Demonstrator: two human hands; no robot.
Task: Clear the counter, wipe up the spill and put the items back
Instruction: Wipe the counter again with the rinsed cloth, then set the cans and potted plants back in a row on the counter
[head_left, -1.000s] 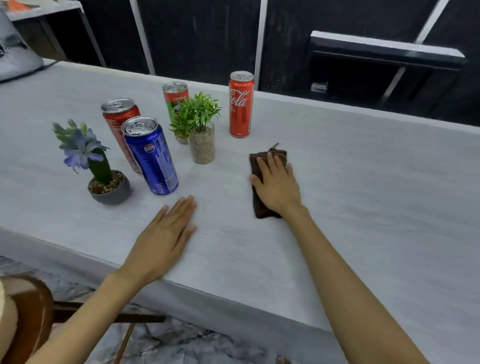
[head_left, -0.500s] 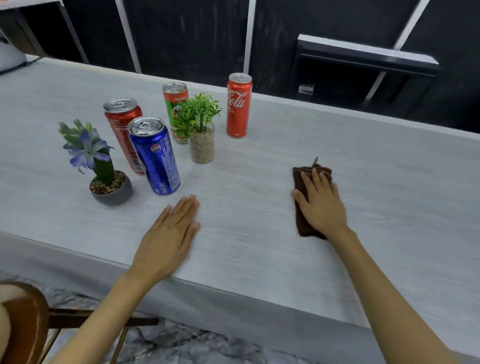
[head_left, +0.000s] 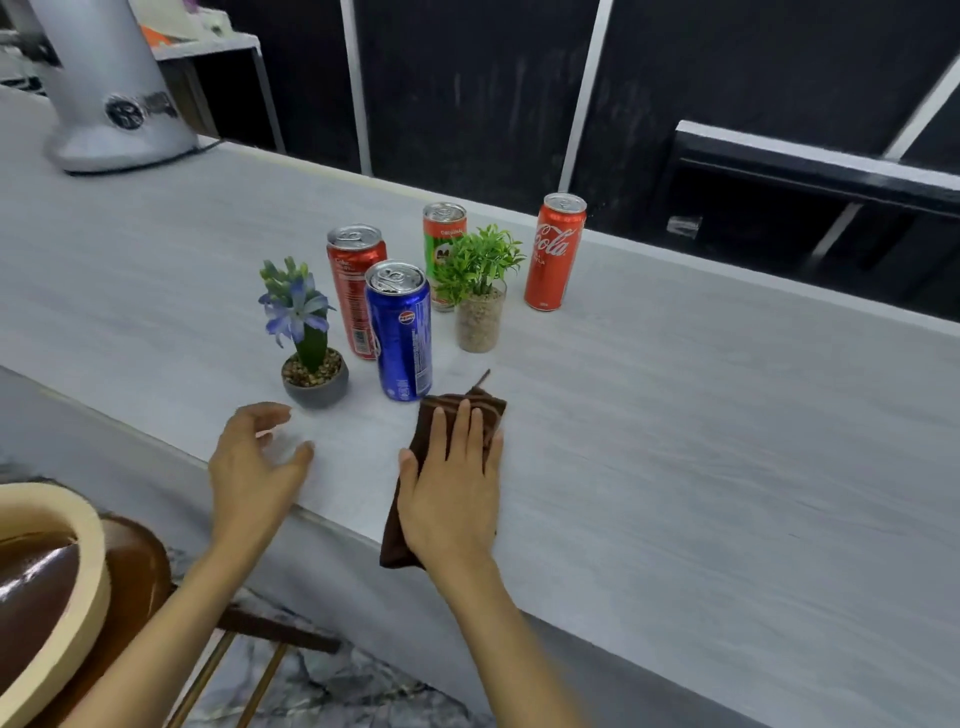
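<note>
Right hand (head_left: 451, 493), fingers straight, presses brown cloth (head_left: 485, 410) flat on counter (head_left: 675, 441); left hand (head_left: 254, 467) hovers, fingers loosely curled, apart.

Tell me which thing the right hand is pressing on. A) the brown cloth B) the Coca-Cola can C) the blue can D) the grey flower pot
A: the right hand lies flat, fingers straight, on top of the brown cloth, clear of every can and pot.
</note>
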